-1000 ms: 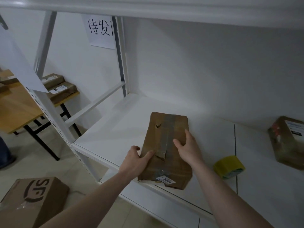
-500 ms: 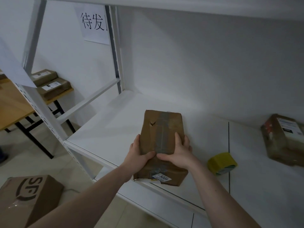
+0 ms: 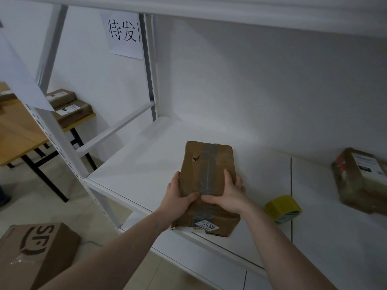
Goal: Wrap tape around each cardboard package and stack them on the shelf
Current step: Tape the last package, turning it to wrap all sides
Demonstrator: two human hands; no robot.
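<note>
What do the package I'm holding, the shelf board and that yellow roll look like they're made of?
Package: brown cardboard, matte, creased and torn, with a glossy clear tape strip down its middle.
Shelf board: smooth white panel, probably painted metal or laminate; the look leaves it open.
Yellow roll: likely plastic packing tape, slightly shiny.

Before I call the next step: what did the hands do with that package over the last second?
Both hands closed in on the cardboard package. The left hand moved from its near corner up to its left edge, the right hand from lying flat on top to clasping the right edge, thumbs meeting over the tape strip. The package stayed on the shelf; the tape roll stayed put.
</note>
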